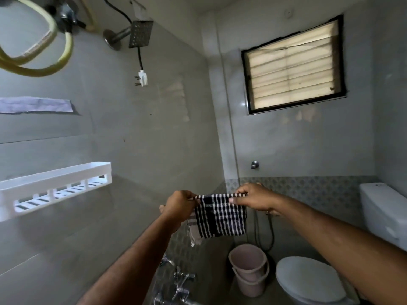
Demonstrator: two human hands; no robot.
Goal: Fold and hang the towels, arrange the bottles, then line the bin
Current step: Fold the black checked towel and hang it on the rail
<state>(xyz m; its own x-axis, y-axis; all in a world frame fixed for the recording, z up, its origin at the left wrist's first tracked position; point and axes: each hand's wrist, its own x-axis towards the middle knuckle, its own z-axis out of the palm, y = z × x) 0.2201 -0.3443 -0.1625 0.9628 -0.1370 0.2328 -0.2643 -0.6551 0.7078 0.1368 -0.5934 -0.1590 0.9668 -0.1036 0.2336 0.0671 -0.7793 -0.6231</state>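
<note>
No legible text, labels, brands or nos. in view. Cistern (383, 208) lid shows a small dark mark, too small to read. Nil else to report re: signage.

A folded black-and-white striped towel (221, 215) hangs doubled over, top edge stretched level, a paler towel (193, 230) behind

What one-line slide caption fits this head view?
Both hands, left and right, pinch a striped towel by its top edge, above a bucket and toilet.
</note>
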